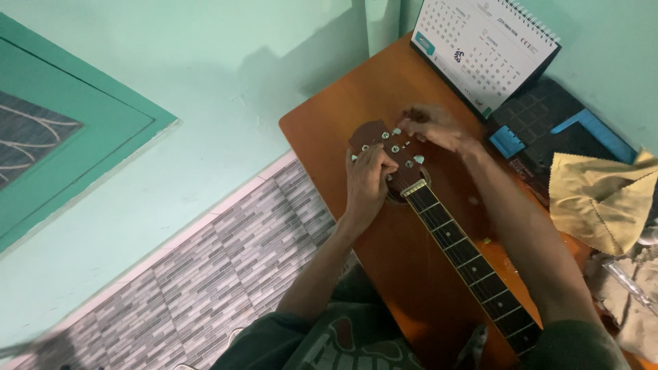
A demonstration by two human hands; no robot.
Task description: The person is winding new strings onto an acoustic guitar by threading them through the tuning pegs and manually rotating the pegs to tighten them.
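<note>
On the headstock (385, 147) of a guitar, both hands at work. Left hand (368, 179) laid flat over the near-left side of the headstock, fingers curled down onto it near the pegs (419, 159); thumb tip among the left-hand pegs. Right hand (433, 127) at the far-right edge of the headstock, fingers pinched together on something small by a peg; blurred, so cannot tell exactly what sits between the fingertips.

Beneath the hands, the brown headstock with pale tuning pegs along both sides, pointing to the far left. From there, the dark neck (466, 257) with light frets, running toward the near right, between the two forearms. Under the neck and headstock, a smooth orange-brown wooden surface (329, 109), apparently a guitar body or tabletop; cannot tell which.

At the far right, a white desk calendar (483, 48) standing tilted against the pale green wall. Just right of the right hand, a dark mat (541, 113) with blue pieces on it. Further right, a crumpled yellow cloth (600, 199). To the left, a grey patterned floor (233, 253) and a green frame (75, 130).
</note>
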